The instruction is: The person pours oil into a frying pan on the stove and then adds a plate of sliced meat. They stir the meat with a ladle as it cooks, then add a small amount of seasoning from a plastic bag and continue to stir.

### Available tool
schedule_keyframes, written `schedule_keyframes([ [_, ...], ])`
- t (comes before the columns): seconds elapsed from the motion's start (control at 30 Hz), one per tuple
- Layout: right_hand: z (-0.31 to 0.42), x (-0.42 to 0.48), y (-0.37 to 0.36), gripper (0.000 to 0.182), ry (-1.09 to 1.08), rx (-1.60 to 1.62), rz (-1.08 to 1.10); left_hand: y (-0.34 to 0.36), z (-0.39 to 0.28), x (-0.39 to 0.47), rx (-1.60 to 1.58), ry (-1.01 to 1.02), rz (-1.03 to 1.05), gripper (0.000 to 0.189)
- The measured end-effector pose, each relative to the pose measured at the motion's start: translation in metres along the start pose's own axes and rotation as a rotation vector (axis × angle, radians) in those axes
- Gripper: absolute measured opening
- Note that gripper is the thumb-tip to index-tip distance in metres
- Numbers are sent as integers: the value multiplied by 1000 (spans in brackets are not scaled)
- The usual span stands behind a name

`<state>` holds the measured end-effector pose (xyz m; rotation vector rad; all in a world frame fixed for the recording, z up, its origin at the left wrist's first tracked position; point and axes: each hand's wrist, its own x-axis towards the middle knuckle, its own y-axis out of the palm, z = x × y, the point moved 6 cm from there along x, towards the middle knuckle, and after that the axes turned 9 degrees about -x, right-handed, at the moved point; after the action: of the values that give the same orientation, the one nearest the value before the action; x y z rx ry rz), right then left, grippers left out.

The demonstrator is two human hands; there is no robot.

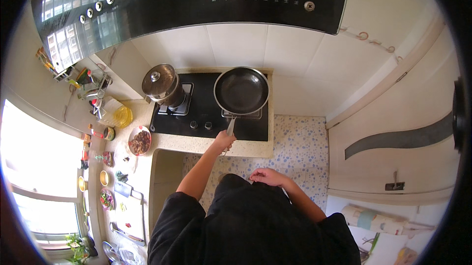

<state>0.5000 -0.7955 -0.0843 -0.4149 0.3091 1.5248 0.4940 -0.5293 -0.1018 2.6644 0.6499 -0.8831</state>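
Observation:
My left hand (224,142) grips the metal handle of a dark frying pan (241,91). The pan sits over the right burner of the black gas hob (206,99), and its inside shows no food. My right hand (269,177) is near my waist, its fingers curled against my black clothing; whether it pinches something there I cannot tell. A lidded steel pot (161,82) stands on the left burner. Left of the hob, a bowl of cooked-looking meat pieces (141,142) rests on the counter.
A black range hood (177,3) overhangs the hob. Along the left counter are an oil jug (120,114), a plate of cut vegetables (107,199), a small yellow bowl (104,178), a cutting board (134,213) and a knife (127,232). A door (391,169) stands at the right.

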Motion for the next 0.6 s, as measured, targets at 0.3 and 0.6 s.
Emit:
schedule_keyframes([
  [0.3,10,24,12,24,-81,47,83,-10,6,-31,-167,-105,16,57],
  [0.6,47,69,59,17,-22,-189,320,-119,108,-125,-466,-121,-203,56],
])
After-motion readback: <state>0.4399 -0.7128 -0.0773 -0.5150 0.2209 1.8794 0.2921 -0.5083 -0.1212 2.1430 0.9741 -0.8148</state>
